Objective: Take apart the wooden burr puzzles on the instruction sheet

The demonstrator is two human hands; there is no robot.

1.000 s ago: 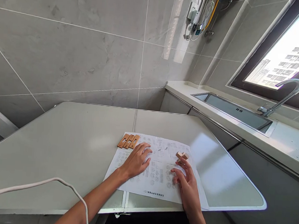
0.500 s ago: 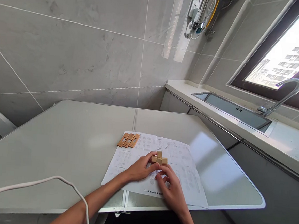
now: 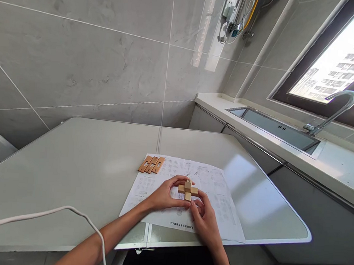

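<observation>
Here's the pale wooden cross-shaped block [image 3: 188, 190], right over the white printed paper sheet [image 3: 226, 229]! Left hand [image 3: 167, 195], half-curled, grips it between thumb and fingers; right hand [image 3: 206, 216], loosely bent, holds its right side. Far-left corner: three brown slotted wooden plates [image 3: 151, 165], side by side.

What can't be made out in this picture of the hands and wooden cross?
All in the head view:
Underside of the wooden cross: turned from the camera.
Fine print on the paper sheet: too small.
Part of that sheet: covered by the left hand and right hand.
Ends of the white cable: cut off by the left and bottom edges.
</observation>
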